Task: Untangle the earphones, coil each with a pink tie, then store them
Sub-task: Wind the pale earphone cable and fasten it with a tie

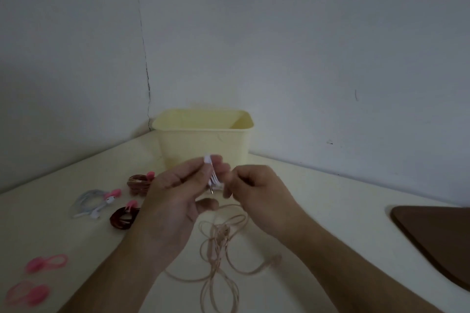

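My left hand (175, 201) holds a white earphone cable (210, 173) wound around its raised fingers, above the table. My right hand (256, 190), fingers curled, pinches the white cable just right of the coil. Below my hands a loose beige-pink earphone (218, 241) lies in tangled loops on the table. Three coiled earphones with pink ties lie to the left: a white one (92, 202), a dark red one (124, 216) and a brown-red one (138, 181). Two spare pink ties (47, 262) (28, 292) lie at the far left. A pale yellow bin (203, 140) stands behind my hands.
The cream table (318, 198) sits in a wall corner. A dark brown board (437, 241) lies at the right edge of the table.
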`<state>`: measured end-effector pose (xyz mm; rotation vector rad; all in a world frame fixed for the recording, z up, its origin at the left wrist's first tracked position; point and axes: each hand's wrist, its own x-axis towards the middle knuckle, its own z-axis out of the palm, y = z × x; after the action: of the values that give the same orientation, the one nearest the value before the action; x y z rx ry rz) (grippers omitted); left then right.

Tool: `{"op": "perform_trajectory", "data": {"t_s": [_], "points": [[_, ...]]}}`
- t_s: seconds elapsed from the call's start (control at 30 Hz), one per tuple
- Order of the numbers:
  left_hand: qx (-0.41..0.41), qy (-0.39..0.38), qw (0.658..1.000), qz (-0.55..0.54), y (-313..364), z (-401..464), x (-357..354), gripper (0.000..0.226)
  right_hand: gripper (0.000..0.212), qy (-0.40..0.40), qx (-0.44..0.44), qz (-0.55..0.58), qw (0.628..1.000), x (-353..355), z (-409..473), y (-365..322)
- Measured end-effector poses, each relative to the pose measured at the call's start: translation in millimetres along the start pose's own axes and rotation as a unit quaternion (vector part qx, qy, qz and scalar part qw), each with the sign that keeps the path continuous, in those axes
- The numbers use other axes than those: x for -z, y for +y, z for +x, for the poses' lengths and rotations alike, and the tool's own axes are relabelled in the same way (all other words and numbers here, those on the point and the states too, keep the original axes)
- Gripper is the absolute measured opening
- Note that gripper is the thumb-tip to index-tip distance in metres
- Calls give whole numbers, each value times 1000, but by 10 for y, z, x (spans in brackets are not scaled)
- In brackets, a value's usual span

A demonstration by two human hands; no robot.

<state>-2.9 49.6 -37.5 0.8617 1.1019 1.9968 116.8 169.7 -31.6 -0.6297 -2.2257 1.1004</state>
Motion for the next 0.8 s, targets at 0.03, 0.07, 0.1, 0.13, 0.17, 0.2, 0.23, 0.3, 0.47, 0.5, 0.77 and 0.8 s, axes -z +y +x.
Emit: {"op": "perform_trajectory", "data": {"t_s": [0.03, 0.07, 0.1, 0.13, 0.17, 0.2, 0.23, 0.3, 0.47, 0.5, 0.77, 0.8], "points": [[-13, 17, 1000, -7, 18, 9, 4, 29, 37, -25, -1, -20, 999, -31, -10, 10], [-26, 32, 999, 6, 29, 18, 12, 29, 36, -46, 0, -33, 998, -57, -20, 6], [-38, 45, 997, 43, 32, 22, 13, 27, 34, -63, 4, -44, 997, -71, -24, -1], [-47, 60, 992, 99, 25, 23, 13, 24, 30, -75, 13, -58, 995, -69, -30, -19], [-56, 75, 982, 166, 6, 24, 17, 21, 26, -82, 24, -79, 993, -58, -28, -34], [-69, 82, 966, 235, -22, 26, 19, 19, 22, -81, 35, -100, 991, -31, -30, -61], [-78, 72, 950, 294, -47, 22, 21, 19, 19, -71, 43, -110, 990, -2, -26, -82], [-51, 30, 937, 344, -69, 10, 4, 29, 16, -30, 43, -95, 994, 76, -3, -96], [71, -69, 976, 196, -19, -23, -19, 28, 17, 55, 48, -22, 997, 190, 65, -18], [79, -79, 973, 202, -17, -19, -7, 28, 16, 50, 48, -12, 997, 174, 65, -5], [49, -24, 998, -27, 76, -12, -17, 19, 35, -8, 21, 21, 1000, 40, 9, 57], [34, -7, 998, -47, 94, -7, -14, 19, 36, -26, 14, 16, 999, 11, -14, 52]]}}
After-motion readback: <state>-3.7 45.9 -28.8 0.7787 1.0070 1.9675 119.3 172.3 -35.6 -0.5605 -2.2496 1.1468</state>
